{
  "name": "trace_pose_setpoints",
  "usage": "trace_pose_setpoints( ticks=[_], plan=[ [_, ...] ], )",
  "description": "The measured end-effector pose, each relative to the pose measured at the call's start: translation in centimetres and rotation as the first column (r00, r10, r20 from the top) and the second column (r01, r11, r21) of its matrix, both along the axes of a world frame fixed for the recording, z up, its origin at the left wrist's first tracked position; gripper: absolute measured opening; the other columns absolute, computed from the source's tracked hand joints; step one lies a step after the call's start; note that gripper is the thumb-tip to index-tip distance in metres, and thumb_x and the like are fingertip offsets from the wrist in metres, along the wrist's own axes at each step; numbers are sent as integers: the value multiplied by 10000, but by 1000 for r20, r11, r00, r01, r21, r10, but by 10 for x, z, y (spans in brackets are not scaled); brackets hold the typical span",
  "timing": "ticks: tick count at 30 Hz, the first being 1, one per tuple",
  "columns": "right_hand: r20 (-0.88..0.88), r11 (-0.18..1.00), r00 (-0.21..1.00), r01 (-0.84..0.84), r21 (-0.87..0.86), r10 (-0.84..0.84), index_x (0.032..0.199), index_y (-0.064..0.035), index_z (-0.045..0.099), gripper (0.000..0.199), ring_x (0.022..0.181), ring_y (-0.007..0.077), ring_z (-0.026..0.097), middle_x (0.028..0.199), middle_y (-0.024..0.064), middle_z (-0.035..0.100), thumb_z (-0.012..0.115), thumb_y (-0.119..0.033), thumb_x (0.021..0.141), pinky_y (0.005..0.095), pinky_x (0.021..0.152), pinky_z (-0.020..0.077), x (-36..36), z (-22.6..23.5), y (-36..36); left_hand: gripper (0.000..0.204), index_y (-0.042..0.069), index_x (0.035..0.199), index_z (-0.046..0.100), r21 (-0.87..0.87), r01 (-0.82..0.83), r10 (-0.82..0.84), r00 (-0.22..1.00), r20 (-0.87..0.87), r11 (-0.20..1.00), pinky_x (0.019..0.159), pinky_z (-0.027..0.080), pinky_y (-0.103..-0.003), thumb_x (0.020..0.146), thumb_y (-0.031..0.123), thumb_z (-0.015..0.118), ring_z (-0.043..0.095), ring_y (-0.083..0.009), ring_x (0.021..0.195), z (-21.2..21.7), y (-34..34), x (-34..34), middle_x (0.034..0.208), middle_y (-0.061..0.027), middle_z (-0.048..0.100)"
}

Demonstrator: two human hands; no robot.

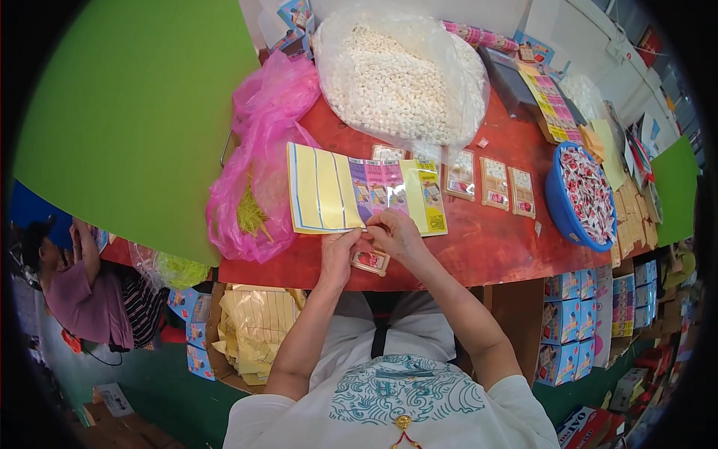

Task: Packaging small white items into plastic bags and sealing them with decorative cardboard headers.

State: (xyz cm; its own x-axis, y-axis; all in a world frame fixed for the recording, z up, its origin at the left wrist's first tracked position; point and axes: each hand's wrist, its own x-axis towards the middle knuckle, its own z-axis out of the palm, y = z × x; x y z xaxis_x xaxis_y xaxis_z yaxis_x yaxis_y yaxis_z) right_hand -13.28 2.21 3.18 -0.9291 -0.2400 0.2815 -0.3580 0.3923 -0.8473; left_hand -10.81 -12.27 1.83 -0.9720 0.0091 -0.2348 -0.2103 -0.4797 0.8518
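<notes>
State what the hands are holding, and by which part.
The left hand and right hand hold a sticker sheet by its lower edge, near the middle. Exact fingertip placement is unclear.

Large letters at lower right, fine print elsewhere
Big capitals stand on the red carton [594,428] at lower right. Along the upper edge of the sticker sheet [370,188] at centre runs small dark print, too fine to read; any wording on the blue boxes [567,325] stacked at right is likewise too small.
</notes>
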Motion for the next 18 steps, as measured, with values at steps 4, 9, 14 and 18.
trace_pose_setpoints(
  ticks=[4, 9, 14, 18],
  plan=[
    [36, 999, 999, 26, 27, -27, 816, 29, 630, 115, 670, 313, 613, 761, 170, 610, 638, -80, 779, 373, 626, 480, 2, -1, -4, 100, 36, 916, 656, -8, -26, 26, 998, -49, 1000, 462, 323, -185, 870, 73, 575, 489, -51, 529, -2, 0, 3, 710, -1, 613],
    [41, 999, 999, 27, 42, -29, 800, 25, 627, 88, 680, 296, 620, 731, 160, 615, 632, -60, 777, 361, 616, 477, 2, 3, -2, 92, 52, 932, 654, 23, -8, 10, 996, -94, 1000, 476, 336, -178, 857, 58, 602, 493, -39, 556, -2, 0, 7, 744, 13, 619],
    [182, 996, 983, 14, -86, 2, 801, 23, 625, 71, 677, 288, 618, 726, 158, 612, 622, -46, 788, 354, 605, 474, 3, 4, -3, 110, 53, 955, 649, 165, 2, 8, 998, -59, 986, 520, 374, -162, 854, 55, 607, 521, -31, 617, -3, -2, 6, 800, 0, 638],
    [36, 999, 999, -33, 12, 33, 809, 18, 628, 62, 667, 247, 595, 738, 130, 603, 628, -44, 799, 324, 605, 461, 5, 4, -2, 113, 48, 954, 644, 107, -8, 12, 999, -30, 994, 503, 356, -169, 847, 50, 605, 501, -31, 597, -6, -5, 5, 785, 4, 630]
  ],
)
